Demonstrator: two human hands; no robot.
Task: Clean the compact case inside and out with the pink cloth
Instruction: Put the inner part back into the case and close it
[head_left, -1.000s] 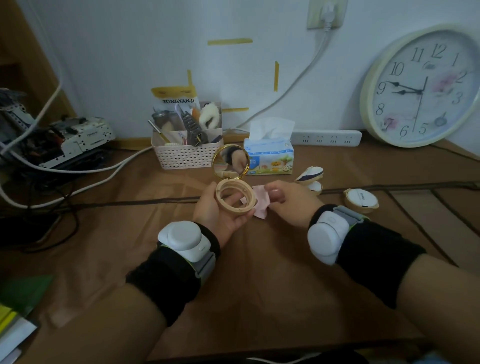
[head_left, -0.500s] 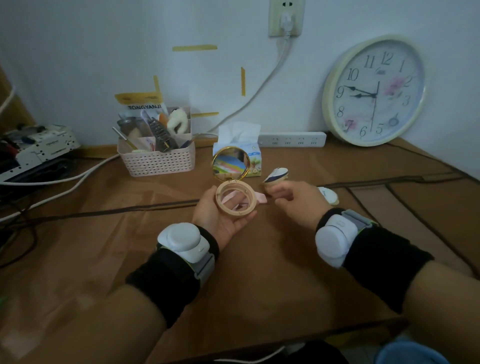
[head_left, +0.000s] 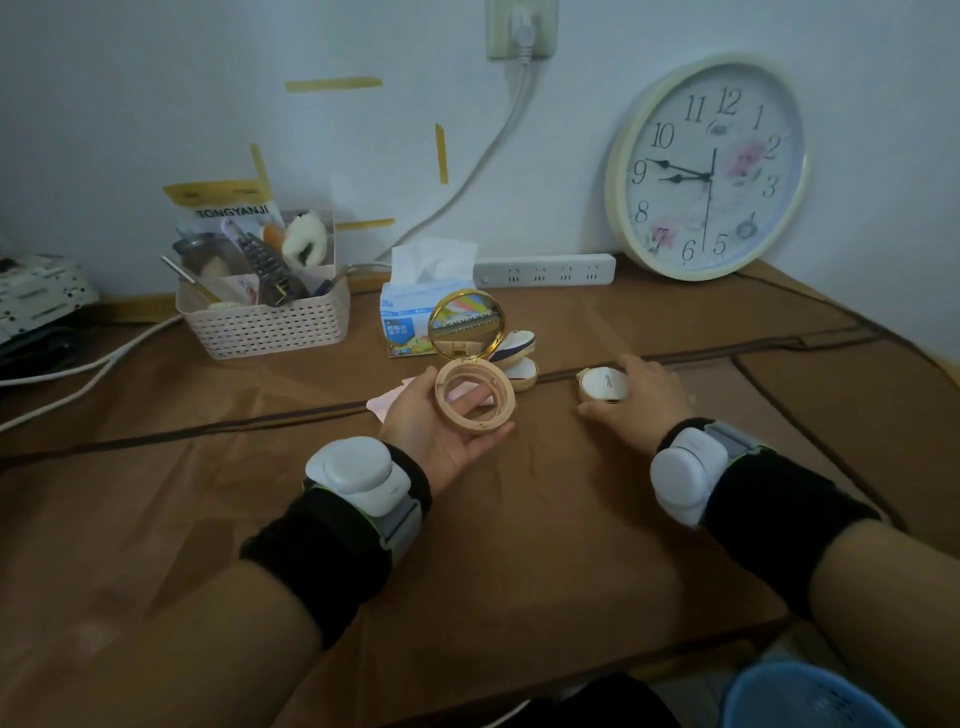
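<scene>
My left hand (head_left: 441, 441) holds the open compact case (head_left: 475, 402), a beige round ring base with a gold-rimmed mirror lid (head_left: 466, 325) standing up behind it. The pink cloth (head_left: 384, 401) lies on the brown table just behind and under my left hand, partly hidden. My right hand (head_left: 641, 402) rests on the table to the right, its fingers around a small white round insert (head_left: 602, 383); whether it grips it is unclear.
Another open compact (head_left: 517, 353) lies behind the held case. A tissue box (head_left: 410, 322), a perforated basket (head_left: 265, 322) of tools, a power strip (head_left: 545, 270) and a wall clock (head_left: 709, 169) stand at the back. Cables run along the left. A blue bin (head_left: 810, 699) sits below the table edge.
My right hand let go of the pink cloth and moved right to the white round insert. The cloth now lies on the table. The view has shifted left to right.
</scene>
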